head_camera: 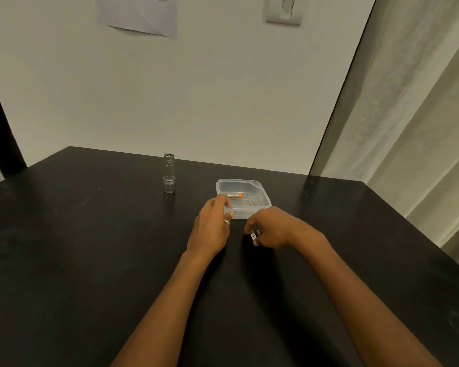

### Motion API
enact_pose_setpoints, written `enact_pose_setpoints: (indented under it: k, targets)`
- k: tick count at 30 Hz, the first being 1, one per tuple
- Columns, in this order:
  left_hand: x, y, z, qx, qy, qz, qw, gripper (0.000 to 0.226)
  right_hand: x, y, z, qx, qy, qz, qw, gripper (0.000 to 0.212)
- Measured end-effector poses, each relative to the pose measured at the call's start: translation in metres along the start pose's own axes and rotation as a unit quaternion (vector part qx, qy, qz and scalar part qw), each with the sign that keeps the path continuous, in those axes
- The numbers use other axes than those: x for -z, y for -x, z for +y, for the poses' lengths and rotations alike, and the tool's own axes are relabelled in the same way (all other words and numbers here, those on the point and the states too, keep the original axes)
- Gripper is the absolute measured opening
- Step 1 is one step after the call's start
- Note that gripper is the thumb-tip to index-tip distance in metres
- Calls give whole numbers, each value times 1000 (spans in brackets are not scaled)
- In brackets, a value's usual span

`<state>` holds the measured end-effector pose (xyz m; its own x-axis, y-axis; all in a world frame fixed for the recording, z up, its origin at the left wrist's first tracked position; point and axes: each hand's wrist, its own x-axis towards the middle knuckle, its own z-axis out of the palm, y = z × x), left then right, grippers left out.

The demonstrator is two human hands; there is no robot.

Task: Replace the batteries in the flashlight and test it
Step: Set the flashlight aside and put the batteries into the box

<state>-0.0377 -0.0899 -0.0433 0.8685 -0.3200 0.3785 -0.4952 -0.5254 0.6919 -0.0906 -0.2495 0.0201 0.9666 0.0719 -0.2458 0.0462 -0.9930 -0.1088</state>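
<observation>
Two hands: left hand (pixel 212 226) fingers rest open on container (pixel 260 205) rim; battery (pixel 235 195) at 1 o'clock, axis crosswise; right hand (pixel 273 229) pinches batteries (pixel 254 235).

A plain off-white wall (pixel 223 96) fills the upper centre of the frame. At the upper left 1 sheet of paper (pixel 138 14) hangs on it, its print too small to read; at the upper right of centre sits 1 pale wall switch (pixel 284 10). Light curtains (pixel 414 123) run down the right edge. A dark post (pixel 0 133) crosses the left edge. A black table (pixel 77 247) spans the lower half.
</observation>
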Motion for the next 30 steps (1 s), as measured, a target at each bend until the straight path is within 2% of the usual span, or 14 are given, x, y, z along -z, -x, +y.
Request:
enact_pose_setpoints:
  k: [5,8,11,15,19,21,22,24,26,28,30]
  targets:
    - [1,1,0,-1,-6,-3,1000,21,1,7,-1,-14,-14,52,998,32]
    - [1,1,-1,-4,-16,-14,1000,33,17,7,-3,-36,-103,172,979,43]
    - [1,1,0,-2,-10,-11,1000,29,36,-10,-6,-83,-126,257,955,55]
    - [0,-1,-1,-3,3,-14,1000,32,44,-49,-19,-141,-56,190,970,58]
    - [-1,-1,-3,-2,0,-17,1000,38,37,-72,-25,-160,-45,130,977,57]
    - [-1,-2,-4,-1,1,-15,1000,39,34,-75,-26,-160,-52,136,976,55]
    - [-1,-2,-5,-2,1,-13,1000,40,34,-74,-24,-157,-59,153,974,47]
    - [-1,-2,-5,-6,2,-11,1000,39,37,-69,-16,-155,-63,211,963,18]
    - [-1,-1,-5,-7,5,-7,1000,35,41,-57,-7,-154,-75,252,953,19]
    - [-1,0,-5,-5,5,-5,1000,33,44,-36,-4,-147,-84,245,955,13]
    - [-1,0,-5,-6,2,-4,1000,32,39,-14,-7,-139,-69,196,968,9]
